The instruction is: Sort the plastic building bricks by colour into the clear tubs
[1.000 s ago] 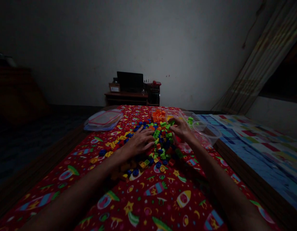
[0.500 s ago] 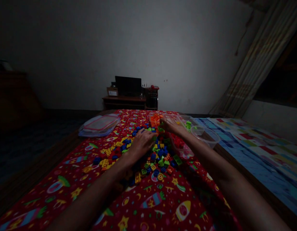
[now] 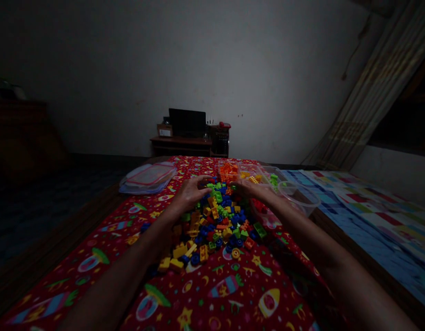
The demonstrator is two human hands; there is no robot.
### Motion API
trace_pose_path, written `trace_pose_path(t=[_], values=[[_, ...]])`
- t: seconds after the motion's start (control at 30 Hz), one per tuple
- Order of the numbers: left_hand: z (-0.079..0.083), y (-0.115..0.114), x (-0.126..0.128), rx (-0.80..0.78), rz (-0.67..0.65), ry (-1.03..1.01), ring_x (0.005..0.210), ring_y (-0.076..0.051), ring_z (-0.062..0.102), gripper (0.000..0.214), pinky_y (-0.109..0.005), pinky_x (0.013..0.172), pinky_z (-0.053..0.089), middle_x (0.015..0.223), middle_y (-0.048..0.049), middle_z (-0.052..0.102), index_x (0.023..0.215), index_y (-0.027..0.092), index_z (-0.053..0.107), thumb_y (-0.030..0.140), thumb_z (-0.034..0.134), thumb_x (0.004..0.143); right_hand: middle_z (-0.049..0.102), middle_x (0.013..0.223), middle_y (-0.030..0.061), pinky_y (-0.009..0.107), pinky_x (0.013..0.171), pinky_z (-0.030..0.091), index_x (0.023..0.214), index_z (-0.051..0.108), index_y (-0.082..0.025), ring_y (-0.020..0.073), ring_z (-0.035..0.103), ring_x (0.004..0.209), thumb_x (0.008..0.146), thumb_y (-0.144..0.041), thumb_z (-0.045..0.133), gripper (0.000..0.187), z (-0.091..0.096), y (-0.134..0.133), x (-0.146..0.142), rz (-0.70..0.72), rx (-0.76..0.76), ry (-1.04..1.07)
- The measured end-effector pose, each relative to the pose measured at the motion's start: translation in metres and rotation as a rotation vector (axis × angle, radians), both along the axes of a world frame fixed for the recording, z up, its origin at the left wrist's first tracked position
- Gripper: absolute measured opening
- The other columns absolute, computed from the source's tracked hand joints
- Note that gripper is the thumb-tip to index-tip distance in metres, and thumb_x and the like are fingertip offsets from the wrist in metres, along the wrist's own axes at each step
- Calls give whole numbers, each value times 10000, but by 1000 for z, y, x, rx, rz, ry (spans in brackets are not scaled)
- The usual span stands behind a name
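A heap of small plastic bricks (image 3: 219, 225) in blue, green, yellow, orange and red lies on a red cloth with a rocket print (image 3: 212, 294). My left hand (image 3: 190, 193) is cupped against the heap's far left side, fingers curved and apart, with nothing visibly in it. My right hand (image 3: 246, 187) rests at the heap's far right edge, beside a clear tub of orange bricks (image 3: 228, 170). Its fingers point left and are too dim to read.
Clear tubs stand behind and right of the heap: yellow bricks (image 3: 252, 177), green bricks (image 3: 274, 179), red bricks (image 3: 262, 207) and a round bowl (image 3: 300, 195). Stacked clear lids (image 3: 147, 177) lie far left. A patterned mat (image 3: 367, 207) is right, a low desk with a monitor (image 3: 187, 131) beyond.
My left hand has moved from the top of the heap to its far left side and now cups it. The bricks have been drawn together nearer me. My right hand has barely shifted.
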State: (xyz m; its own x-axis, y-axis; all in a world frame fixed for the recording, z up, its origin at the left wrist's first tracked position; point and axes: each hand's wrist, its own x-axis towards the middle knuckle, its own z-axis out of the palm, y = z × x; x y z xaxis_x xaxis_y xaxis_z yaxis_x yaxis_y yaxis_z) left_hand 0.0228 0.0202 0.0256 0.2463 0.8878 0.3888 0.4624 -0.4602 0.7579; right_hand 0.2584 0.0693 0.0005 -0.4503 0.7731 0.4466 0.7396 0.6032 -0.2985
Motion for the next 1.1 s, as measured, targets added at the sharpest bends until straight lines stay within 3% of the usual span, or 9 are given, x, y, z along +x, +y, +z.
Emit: trace_pose_path(t=[0.2, 0.33, 0.47, 0.6, 0.7, 0.87, 0.97, 1.1], values=[[1, -7, 5, 66, 44, 87, 904, -224, 671, 365, -358, 834, 536, 1067, -81, 702, 1073, 158, 664, 226, 615, 718, 657, 955, 60, 327, 771, 504, 1146, 610, -180, 183, 601, 871, 845, -258, 590, 312, 9, -10, 6, -58, -43, 34], [0, -7, 5, 70, 40, 69, 870, -219, 673, 372, -338, 790, 539, 1003, -79, 715, 1086, 159, 656, 269, 612, 734, 677, 868, 77, 320, 700, 510, 1156, 618, -133, 175, 622, 755, 800, -258, 614, 377, 20, -18, -6, -184, -181, 352], [-7, -4, 12, 35, 18, -12, 827, -209, 672, 401, -323, 748, 539, 905, -66, 720, 1101, 154, 636, 289, 633, 724, 680, 995, 74, 327, 764, 519, 1119, 649, -194, 181, 635, 850, 765, -396, 659, 408, 26, -37, -23, -72, -301, 623], [-13, -4, 22, -1, 3, -89, 744, -183, 670, 489, -291, 696, 536, 825, -46, 709, 1149, 142, 599, 254, 674, 679, 679, 995, 76, 321, 698, 545, 1140, 637, -179, 179, 635, 825, 799, -427, 614, 422, 21, -54, -41, 37, -506, 712], [-13, -8, 24, 51, 59, -29, 725, -172, 662, 494, -268, 673, 519, 787, -32, 699, 1162, 144, 592, 223, 669, 681, 671, 1042, 78, 295, 662, 545, 1169, 618, -174, 177, 634, 837, 798, -410, 621, 440, 16, -61, -50, 97, -619, 717], [-9, -13, 22, 123, 34, 156, 689, -163, 643, 534, -253, 638, 505, 769, -9, 691, 1193, 160, 583, 200, 683, 670, 673, 1071, 56, 301, 821, 502, 1134, 648, -186, 175, 620, 949, 774, -344, 656, 393, 21, -65, -48, 103, -513, 599], [-6, -12, 18, 220, -6, 227, 758, -178, 652, 468, -276, 697, 516, 874, -31, 708, 1151, 184, 619, 219, 675, 687, 670, 1086, 64, 279, 766, 514, 1102, 671, -207, 170, 625, 923, 781, -328, 648, 343, 31, -63, -34, 18, -443, 524], [4, -10, 7, 250, 105, 235, 819, -185, 660, 293, -297, 778, 517, 963, -57, 718, 1041, 182, 684, 217, 579, 770, 681, 1047, 80, 225, 620, 516, 1088, 675, -199, 138, 631, 767, 776, -312, 656, 333, 50, -46, 3, -173, -384, 416]])
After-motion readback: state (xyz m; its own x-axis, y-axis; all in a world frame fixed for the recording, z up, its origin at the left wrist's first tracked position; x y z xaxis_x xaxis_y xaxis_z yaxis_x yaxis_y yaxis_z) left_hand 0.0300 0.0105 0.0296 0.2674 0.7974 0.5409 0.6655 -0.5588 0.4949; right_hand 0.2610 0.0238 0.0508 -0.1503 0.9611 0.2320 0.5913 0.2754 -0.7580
